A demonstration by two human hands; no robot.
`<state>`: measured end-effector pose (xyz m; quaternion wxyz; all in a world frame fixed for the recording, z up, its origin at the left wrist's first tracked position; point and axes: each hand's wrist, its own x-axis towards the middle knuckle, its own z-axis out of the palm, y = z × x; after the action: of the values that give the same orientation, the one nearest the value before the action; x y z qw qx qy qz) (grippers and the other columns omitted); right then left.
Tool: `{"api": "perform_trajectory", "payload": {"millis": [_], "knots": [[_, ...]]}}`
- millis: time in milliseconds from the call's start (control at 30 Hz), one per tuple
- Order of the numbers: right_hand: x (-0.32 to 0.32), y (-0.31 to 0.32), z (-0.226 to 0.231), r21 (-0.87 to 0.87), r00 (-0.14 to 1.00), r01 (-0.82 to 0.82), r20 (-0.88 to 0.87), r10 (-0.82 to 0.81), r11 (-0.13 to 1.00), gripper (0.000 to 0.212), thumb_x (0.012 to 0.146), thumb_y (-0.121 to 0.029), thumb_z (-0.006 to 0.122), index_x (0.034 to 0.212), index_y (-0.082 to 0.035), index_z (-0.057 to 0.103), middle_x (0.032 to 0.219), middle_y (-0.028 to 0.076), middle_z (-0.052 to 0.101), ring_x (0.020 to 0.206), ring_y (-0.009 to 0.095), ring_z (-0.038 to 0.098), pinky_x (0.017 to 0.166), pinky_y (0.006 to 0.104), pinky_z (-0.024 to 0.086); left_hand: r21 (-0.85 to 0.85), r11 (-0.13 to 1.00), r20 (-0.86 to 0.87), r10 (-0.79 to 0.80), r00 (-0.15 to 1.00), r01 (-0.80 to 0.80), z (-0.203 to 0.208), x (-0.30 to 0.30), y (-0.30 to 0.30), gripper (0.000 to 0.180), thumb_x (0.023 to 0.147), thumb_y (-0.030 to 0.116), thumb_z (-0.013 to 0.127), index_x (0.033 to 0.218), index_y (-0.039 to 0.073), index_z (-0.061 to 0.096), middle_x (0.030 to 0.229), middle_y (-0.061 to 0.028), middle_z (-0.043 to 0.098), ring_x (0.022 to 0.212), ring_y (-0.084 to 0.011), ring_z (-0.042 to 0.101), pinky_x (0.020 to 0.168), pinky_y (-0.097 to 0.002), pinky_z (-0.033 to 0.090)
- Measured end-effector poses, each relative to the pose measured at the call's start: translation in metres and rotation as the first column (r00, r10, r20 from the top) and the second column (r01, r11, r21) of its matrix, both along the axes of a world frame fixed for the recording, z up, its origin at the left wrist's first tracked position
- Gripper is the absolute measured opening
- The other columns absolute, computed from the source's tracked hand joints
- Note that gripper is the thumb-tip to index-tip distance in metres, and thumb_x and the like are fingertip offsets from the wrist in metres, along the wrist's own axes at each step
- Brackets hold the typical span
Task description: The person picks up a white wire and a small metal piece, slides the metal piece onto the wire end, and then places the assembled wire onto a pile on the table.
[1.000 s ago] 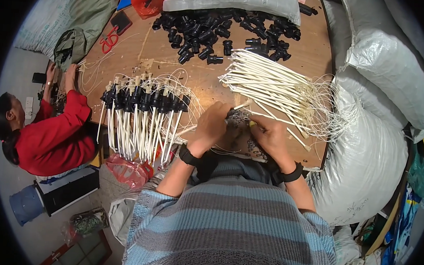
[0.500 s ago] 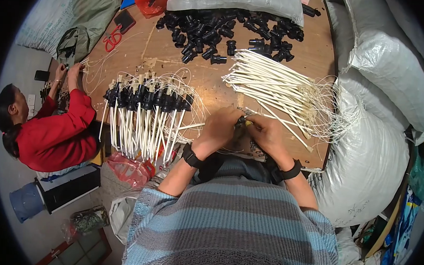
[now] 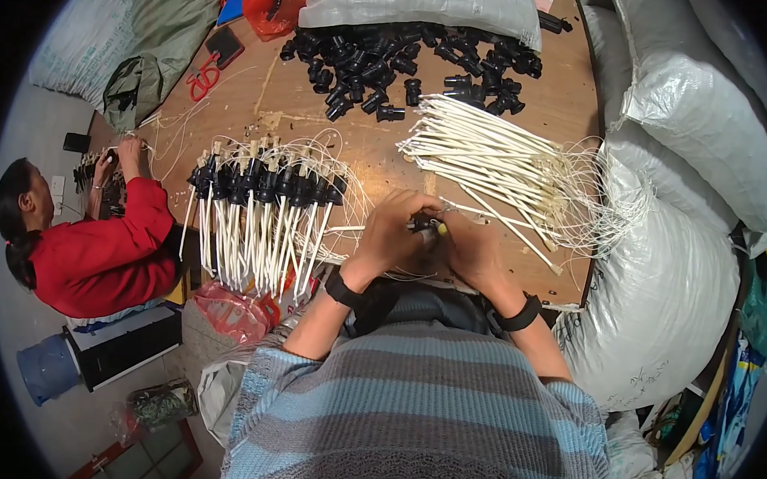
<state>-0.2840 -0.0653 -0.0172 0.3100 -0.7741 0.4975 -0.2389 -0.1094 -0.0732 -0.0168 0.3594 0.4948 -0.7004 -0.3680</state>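
In front of my body, at the table's near edge, my two hands come together. My left hand is closed round a small black fitting, of which only part shows. My right hand pinches beside it; a small yellowish bit shows at its fingertips, and what it grips is mostly hidden. Just beyond the right hand lies a loose white tube. To the left, a row of black fittings with white tubes hangs over the table edge. Right of my hands is a pile of white tubes with thin wires.
Loose black fittings heap at the back of the wooden table, below a white sack. Red scissors lie at the far left. Bulging white sacks line the right side. A person in red works at the left.
My hands have shifted slightly and turned, with the black fitting showing more between them. The person at the left has moved their hands. The view has shifted a little.
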Motion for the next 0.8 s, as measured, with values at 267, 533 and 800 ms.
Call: {"api": "perform_trajectory", "payload": {"millis": [267,533,800], "knots": [[0.002,0.003,-0.009,-0.181,0.995,0.061,0.089,-0.046,0.982,0.02,0.075,-0.006,0.061,0.095,-0.008,0.061,0.077,0.017,0.061,0.07,0.039,0.062,0.057,0.0447,0.047,-0.201,0.968,-0.061,0.14,0.988,-0.15,-0.017,0.0,0.005,0.029,0.064,-0.01,0.068,0.087,0.006,0.065,0.084,-0.0053,0.064,0.084,-0.024,0.063,0.072,-0.0311,0.05],[0.0,0.009,-0.01,-0.061,0.962,0.077,0.266,-0.058,0.995,0.02,0.078,-0.008,0.061,0.098,-0.01,0.065,0.075,0.016,0.063,0.067,0.036,0.062,0.056,0.0403,0.048,-0.335,0.941,-0.048,0.023,0.999,-0.038,-0.015,0.013,0.007,0.031,0.059,-0.013,0.068,0.083,0.008,0.067,0.088,-0.0045,0.063,0.085,-0.0235,0.061,0.071,-0.0323,0.049],[-0.016,0.014,-0.016,0.12,0.979,0.173,0.083,-0.184,0.978,0.021,0.079,-0.009,0.064,0.1,-0.009,0.068,0.073,0.016,0.064,0.066,0.033,0.064,0.056,0.0364,0.048,-0.295,0.954,0.267,0.019,0.963,0.063,-0.026,0.017,-0.013,0.039,0.06,-0.009,0.07,0.094,0.01,0.069,0.098,-0.0062,0.065,0.09,-0.0275,0.062,0.076,-0.0352,0.052]]}}
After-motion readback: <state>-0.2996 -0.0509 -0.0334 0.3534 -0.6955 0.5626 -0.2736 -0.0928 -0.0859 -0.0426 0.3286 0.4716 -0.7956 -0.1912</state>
